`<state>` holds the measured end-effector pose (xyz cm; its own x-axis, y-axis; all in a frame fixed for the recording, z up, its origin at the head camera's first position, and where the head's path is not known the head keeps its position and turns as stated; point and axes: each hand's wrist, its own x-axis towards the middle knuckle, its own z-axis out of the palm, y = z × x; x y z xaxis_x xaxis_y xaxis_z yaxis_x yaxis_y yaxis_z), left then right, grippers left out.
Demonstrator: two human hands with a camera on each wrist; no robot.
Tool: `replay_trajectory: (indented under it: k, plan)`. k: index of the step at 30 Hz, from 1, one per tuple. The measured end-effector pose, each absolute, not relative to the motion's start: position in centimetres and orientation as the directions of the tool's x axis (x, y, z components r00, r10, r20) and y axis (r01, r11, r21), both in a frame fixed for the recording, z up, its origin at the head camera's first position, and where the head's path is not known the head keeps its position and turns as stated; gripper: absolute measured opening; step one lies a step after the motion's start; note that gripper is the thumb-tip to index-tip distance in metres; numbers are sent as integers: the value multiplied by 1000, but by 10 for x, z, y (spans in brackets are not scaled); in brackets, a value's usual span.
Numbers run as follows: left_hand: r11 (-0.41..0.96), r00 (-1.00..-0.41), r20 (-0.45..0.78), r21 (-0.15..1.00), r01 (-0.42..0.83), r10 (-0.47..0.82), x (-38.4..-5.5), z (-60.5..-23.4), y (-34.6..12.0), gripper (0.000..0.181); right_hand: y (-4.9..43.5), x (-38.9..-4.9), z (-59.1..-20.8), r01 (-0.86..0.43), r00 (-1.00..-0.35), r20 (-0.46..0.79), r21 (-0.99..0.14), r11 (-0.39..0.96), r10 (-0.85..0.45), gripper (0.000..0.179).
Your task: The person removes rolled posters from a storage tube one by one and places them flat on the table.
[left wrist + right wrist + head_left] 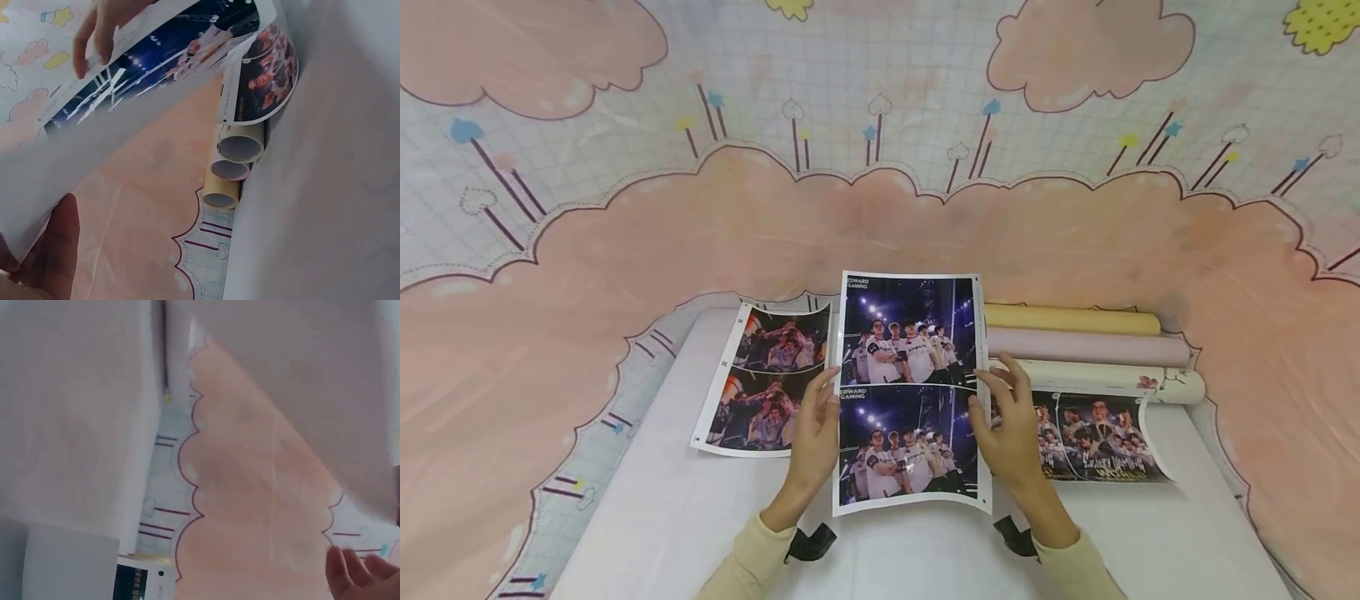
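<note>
A glossy printed sheet [910, 392] with two matching team photos, one above the other, is held up over the table in the head view. My left hand [816, 429] holds its left edge, thumb on the printed face. At the opposite edge my right hand [1009, 425] grips the sheet, its thumb also in front. In the left wrist view the sheet [181, 56] bows and catches the light, with the left hand [53, 250] near its lower corner. The right wrist view shows only the sheet's pale back [312, 381].
On the white table [647, 517], another photo print [767, 379] lies left and a curling dark poster [1097, 437] lies right. Behind that poster are a yellow roll [1075, 319], a pinkish roll [1097, 346] and a cream roll [1097, 379]. Cloud-patterned cloth [625, 242] surrounds the table.
</note>
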<state>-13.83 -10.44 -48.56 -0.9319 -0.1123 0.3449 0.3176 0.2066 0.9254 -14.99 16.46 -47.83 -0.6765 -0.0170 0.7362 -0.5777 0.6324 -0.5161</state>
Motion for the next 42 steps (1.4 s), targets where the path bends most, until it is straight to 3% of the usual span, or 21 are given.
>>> replay_trajectory:
  k: [7, 12, 16, 21, 28, 32, 37, 42]
  plan:
    - [231, -950, 291, 938, 259, -116, -141, -485, -113, 32, 173, -150, -477, -533, -793, 607, -648, 544, -53, 36]
    - [74, -989, 143, 987, 139, -47, -142, -481, -117, 36, 185, -153, -473, -434, -890, 449, -783, 446, -77, 35]
    - [-46, -996, 77, 996, 75, 49, -145, -480, -120, 37, 195, -154, -468, -298, -954, 277, -922, 246, -114, 39]
    - [-213, -989, 45, 977, 13, 143, -147, -480, -124, 42, 201, -155, -468, -195, -966, 192, -981, 1, -172, 44]
    - [-412, -975, 26, 909, -69, 219, -146, -478, -125, 49, 201, -156, -473, -85, -950, 170, -948, -305, -262, 48]
    - [-463, -972, 4, 880, -108, 234, -144, -474, -124, 49, 198, -154, -474, -19, -952, 135, -923, -385, -275, 48]
    - [-453, -973, -15, 883, -120, 229, -144, -477, -124, 47, 195, -154, -479, 16, -970, 71, -937, -350, -233, 49]
    - [-212, -991, -56, 974, -81, 121, -149, -488, -127, 42, 193, -160, -491, -53, -990, 62, -996, -69, -127, 47]
